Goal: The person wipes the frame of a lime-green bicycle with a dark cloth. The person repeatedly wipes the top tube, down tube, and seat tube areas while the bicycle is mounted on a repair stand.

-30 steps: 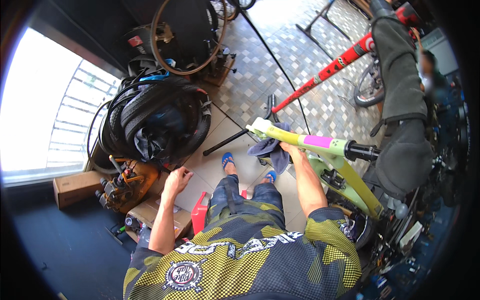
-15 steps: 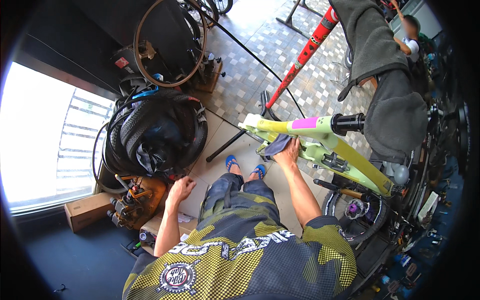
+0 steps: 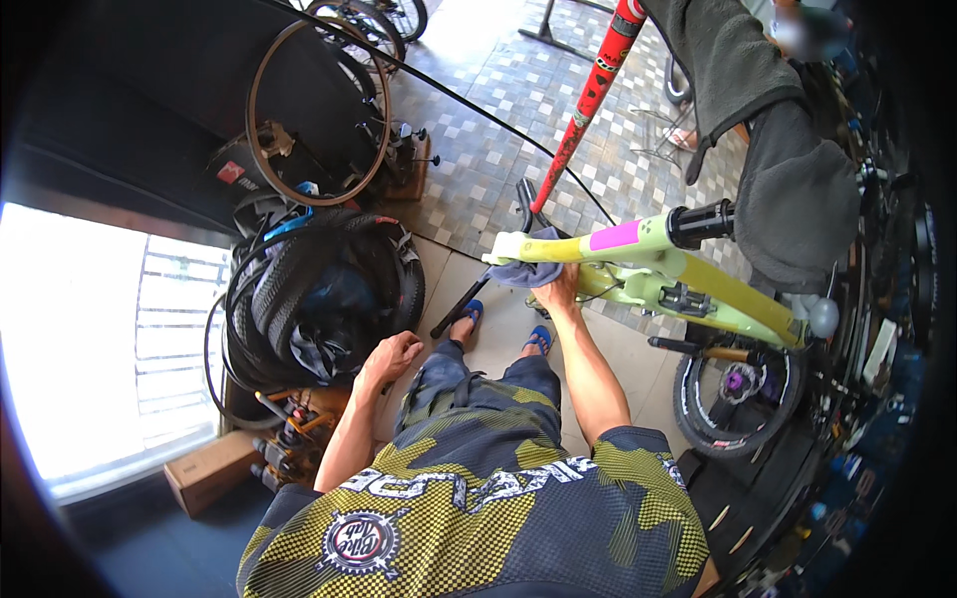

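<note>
The right hand [image 3: 558, 291] presses a blue rag [image 3: 528, 271] against the end of the yellow-green frame [image 3: 638, 261], fingers closed on the cloth. The left hand [image 3: 391, 357] hangs loosely curled, holding nothing, beside the tyre pile [image 3: 319, 294]. Bare floor [image 3: 498, 329] lies between them.

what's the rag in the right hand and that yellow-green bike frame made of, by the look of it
The rag under the right hand looks like soft woven cloth, grey-blue and matte: it folds and drapes limply over the tube. The bike frame is rigid tubing with glossy yellow-green paint that catches highlights; whether metal or carbon lies beneath cannot be told.
</note>
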The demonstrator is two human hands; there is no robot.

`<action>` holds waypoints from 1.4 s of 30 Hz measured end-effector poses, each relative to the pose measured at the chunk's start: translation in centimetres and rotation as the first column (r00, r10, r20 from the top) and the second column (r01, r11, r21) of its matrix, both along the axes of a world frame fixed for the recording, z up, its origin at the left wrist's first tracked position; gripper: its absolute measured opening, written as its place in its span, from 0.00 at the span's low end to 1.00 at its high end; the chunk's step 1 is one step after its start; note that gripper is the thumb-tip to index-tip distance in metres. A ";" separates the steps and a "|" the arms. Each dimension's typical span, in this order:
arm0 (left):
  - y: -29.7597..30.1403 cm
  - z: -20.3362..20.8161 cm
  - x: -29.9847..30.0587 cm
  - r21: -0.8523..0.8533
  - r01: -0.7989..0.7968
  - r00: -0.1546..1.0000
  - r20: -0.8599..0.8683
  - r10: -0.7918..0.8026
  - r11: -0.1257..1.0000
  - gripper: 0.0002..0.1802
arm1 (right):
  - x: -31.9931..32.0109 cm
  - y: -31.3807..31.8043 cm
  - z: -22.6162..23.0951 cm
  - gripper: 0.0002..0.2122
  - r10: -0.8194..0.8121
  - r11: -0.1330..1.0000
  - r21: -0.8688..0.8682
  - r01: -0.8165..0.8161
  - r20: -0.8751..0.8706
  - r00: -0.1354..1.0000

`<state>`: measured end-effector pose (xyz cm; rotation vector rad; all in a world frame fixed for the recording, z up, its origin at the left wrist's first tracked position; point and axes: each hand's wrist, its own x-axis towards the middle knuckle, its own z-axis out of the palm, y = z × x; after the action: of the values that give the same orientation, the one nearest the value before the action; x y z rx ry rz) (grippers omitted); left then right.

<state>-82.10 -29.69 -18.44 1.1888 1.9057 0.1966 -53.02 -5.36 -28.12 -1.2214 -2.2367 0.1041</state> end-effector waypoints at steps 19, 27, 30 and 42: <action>12.7 -1.5 -13.2 0.012 0.433 0.901 -0.028 -0.432 0.902 0.18 | -7.7 -9.1 0.9 0.24 -0.412 0.845 -0.272 0.460 0.218 0.885; 12.7 -1.1 -14.0 0.016 0.435 0.900 -0.003 -0.435 0.900 0.19 | -12.1 -8.2 -0.8 0.11 -0.698 0.669 -0.738 0.090 -0.582 0.417; 12.2 -1.6 -13.5 -0.021 0.464 0.886 -0.003 -0.464 0.886 0.19 | -10.0 -7.3 0.8 0.13 -0.915 0.372 -0.862 -0.343 -0.402 0.018; 11.6 -2.4 -12.8 -0.012 0.528 0.849 0.004 -0.528 0.849 0.20 | -5.8 -12.8 -1.2 0.16 -0.656 0.640 -0.753 0.156 -0.428 0.622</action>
<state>-94.95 -18.10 -20.86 1.6532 1.5020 -0.1162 -58.87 -18.14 -29.30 -1.7060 -1.1842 1.0586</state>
